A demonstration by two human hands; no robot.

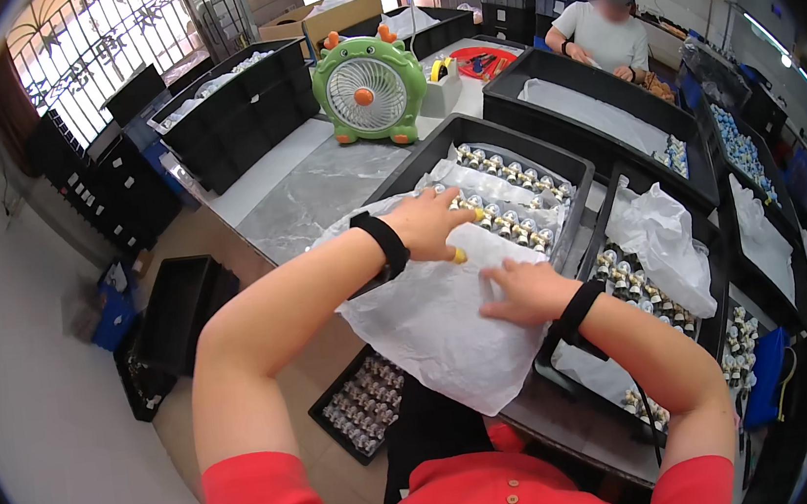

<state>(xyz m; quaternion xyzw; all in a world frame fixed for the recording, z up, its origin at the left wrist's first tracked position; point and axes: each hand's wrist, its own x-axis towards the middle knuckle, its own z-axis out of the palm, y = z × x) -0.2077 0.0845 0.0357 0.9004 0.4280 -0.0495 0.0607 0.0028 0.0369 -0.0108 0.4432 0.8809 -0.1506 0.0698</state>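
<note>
A crumpled white paper sheet point(432, 333) hangs over the near edge of a black tray point(566, 164) in front of me. Rows of small white, gold and black figurine-like pieces point(516, 225) stand in that tray, with more white paper between rows. My left hand point(425, 225), yellow covers on two fingertips, lies spread over the sheet's upper part beside the nearest row. Lower on the same sheet rests my right hand point(531, 293), fingers apart. Neither hand grips anything that I can see. Both wrists wear black bands.
To the right, another black tray point(714, 254) holds similar pieces and crumpled paper point(663, 244). A green animal-shaped fan point(367, 89) stands on the grey table point(318, 190). Beyond a long paper-lined tray point(596, 119), a person point(609, 34) works. Trays of pieces point(365, 404) lie on the floor.
</note>
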